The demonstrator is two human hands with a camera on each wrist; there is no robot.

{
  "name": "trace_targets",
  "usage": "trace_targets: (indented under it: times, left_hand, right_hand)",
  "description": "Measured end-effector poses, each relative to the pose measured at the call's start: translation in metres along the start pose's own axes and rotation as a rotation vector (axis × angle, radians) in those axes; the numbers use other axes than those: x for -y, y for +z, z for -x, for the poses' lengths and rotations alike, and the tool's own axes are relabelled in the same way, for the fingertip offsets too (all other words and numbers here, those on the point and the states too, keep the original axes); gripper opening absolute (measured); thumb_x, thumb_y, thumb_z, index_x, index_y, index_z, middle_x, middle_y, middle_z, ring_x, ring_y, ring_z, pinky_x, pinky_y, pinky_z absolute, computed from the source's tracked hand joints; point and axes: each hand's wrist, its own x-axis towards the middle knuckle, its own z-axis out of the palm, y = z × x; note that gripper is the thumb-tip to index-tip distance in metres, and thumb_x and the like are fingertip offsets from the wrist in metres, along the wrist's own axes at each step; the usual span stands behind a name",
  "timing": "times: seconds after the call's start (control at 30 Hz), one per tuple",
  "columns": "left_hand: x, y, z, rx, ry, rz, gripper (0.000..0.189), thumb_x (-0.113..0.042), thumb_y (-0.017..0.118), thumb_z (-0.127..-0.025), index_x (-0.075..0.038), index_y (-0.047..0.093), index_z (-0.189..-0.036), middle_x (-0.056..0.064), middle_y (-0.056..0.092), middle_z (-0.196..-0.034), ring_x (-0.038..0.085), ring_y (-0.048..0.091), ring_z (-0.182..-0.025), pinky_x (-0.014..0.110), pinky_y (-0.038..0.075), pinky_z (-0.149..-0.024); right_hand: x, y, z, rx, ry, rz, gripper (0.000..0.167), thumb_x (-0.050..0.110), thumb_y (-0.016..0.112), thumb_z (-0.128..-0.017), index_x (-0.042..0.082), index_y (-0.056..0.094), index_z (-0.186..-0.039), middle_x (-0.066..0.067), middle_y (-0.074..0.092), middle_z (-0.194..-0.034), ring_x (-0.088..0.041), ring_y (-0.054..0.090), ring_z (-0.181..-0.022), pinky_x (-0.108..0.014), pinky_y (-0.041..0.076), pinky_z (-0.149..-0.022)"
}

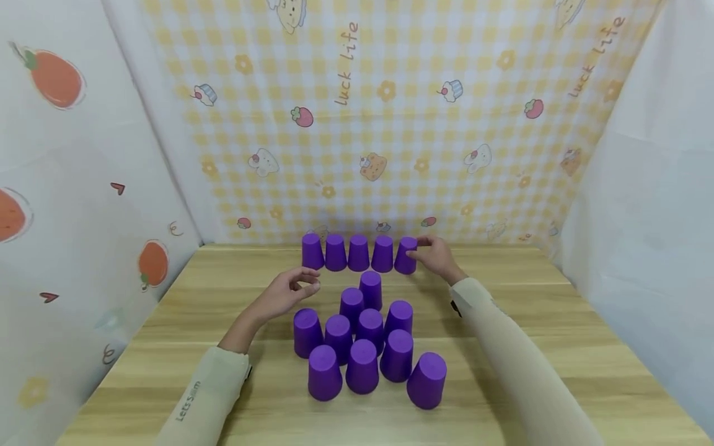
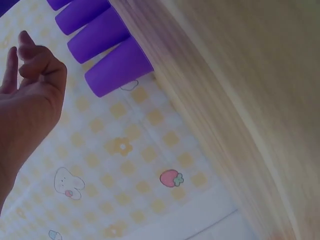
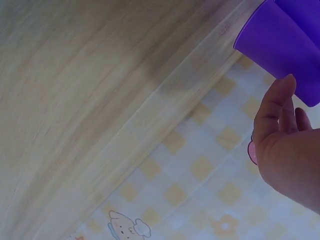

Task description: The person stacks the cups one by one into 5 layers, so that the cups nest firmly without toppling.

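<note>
In the head view, several purple cups stand upside down on the table. My right hand [image 1: 437,257] is at the right-end cup [image 1: 406,263] of a straight back row, thumb on its front and fingers at its far side. In the right wrist view, the thumb overlaps the side of that cup [image 3: 280,42]. My left hand [image 1: 284,292] hovers with bent fingers and nothing in it, left of the middle cups and just before the row's left-end cup [image 1: 312,253]. The left wrist view has the left hand [image 2: 37,90] apart from the row's cups [image 2: 117,67].
Nearer me, more upside-down cups stand in a loose cluster, from a single cup [image 1: 370,290] behind to one at the front right [image 1: 427,381]. The wooden table [image 1: 535,347] ends at a yellow checked cloth [image 1: 390,136]; white cloths hang at both sides.
</note>
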Motion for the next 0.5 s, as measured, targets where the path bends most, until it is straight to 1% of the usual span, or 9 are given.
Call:
trace_targets:
  times: [0.07, 0.13, 0.2, 0.3, 0.37, 0.43, 0.5]
  left_hand:
    - [0.001, -0.002, 0.001, 0.060, 0.024, -0.009, 0.042, -0.025, 0.065, -0.098, -0.004, 0.057, -0.133, 0.021, 0.062, -0.124, 0.033, 0.058, -0.087, 0.040, 0.050, -0.078]
    - [0.003, -0.004, 0.004, 0.135, 0.053, -0.025, 0.043, -0.021, 0.066, -0.097, -0.004, 0.055, -0.135, 0.023, 0.061, -0.125, 0.028, 0.058, -0.088, 0.038, 0.049, -0.079]
    - [0.004, -0.005, 0.007, 0.213, 0.077, -0.038, 0.045, -0.020, 0.067, -0.095, -0.005, 0.054, -0.136, 0.021, 0.059, -0.128, 0.025, 0.058, -0.092, 0.038, 0.048, -0.081]
    - [0.006, -0.007, 0.013, 0.309, 0.101, -0.047, 0.050, -0.021, 0.069, -0.093, -0.004, 0.053, -0.137, 0.016, 0.058, -0.133, 0.029, 0.058, -0.105, 0.042, 0.046, -0.087]
    - [0.007, -0.008, 0.015, 0.351, 0.107, -0.047, 0.054, -0.023, 0.072, -0.091, -0.002, 0.053, -0.137, 0.014, 0.057, -0.134, 0.032, 0.057, -0.113, 0.045, 0.046, -0.090]
    - [0.007, -0.009, 0.017, 0.376, 0.114, -0.050, 0.057, -0.023, 0.074, -0.089, 0.000, 0.053, -0.136, 0.014, 0.057, -0.135, 0.034, 0.055, -0.119, 0.047, 0.045, -0.092]
    - [0.007, -0.011, 0.019, 0.389, 0.119, -0.056, 0.058, -0.022, 0.077, -0.086, 0.000, 0.055, -0.135, 0.014, 0.058, -0.135, 0.034, 0.054, -0.120, 0.047, 0.046, -0.091]
  right_hand:
    - [0.000, -0.005, 0.004, 0.004, 0.002, 0.009, 0.059, 0.024, 0.075, -0.089, -0.007, 0.052, -0.134, -0.025, 0.058, -0.132, -0.041, 0.052, -0.125, -0.051, 0.045, -0.102]
    - [-0.001, -0.009, 0.010, 0.015, -0.002, 0.021, 0.058, 0.023, 0.074, -0.090, -0.007, 0.051, -0.134, -0.026, 0.058, -0.132, -0.041, 0.053, -0.124, -0.051, 0.047, -0.100]
    - [0.000, -0.013, 0.018, 0.034, -0.016, 0.026, 0.055, 0.021, 0.073, -0.091, -0.008, 0.053, -0.133, -0.027, 0.058, -0.131, -0.043, 0.056, -0.120, -0.051, 0.050, -0.097]
    - [0.005, -0.014, 0.031, 0.077, -0.049, 0.026, 0.051, 0.020, 0.071, -0.092, -0.009, 0.055, -0.131, -0.027, 0.058, -0.131, -0.044, 0.060, -0.113, -0.049, 0.053, -0.091]
    - [0.010, -0.013, 0.041, 0.112, -0.086, 0.018, 0.049, 0.019, 0.071, -0.092, -0.009, 0.056, -0.129, -0.027, 0.058, -0.130, -0.043, 0.062, -0.110, -0.046, 0.055, -0.089]
    - [0.014, -0.013, 0.049, 0.146, -0.116, 0.003, 0.047, 0.017, 0.071, -0.092, -0.009, 0.057, -0.128, -0.027, 0.058, -0.131, -0.041, 0.064, -0.107, -0.044, 0.056, -0.086]
    - [0.019, -0.014, 0.057, 0.167, -0.143, -0.013, 0.043, 0.014, 0.071, -0.091, -0.008, 0.059, -0.127, -0.027, 0.058, -0.130, -0.038, 0.066, -0.103, -0.042, 0.057, -0.083]
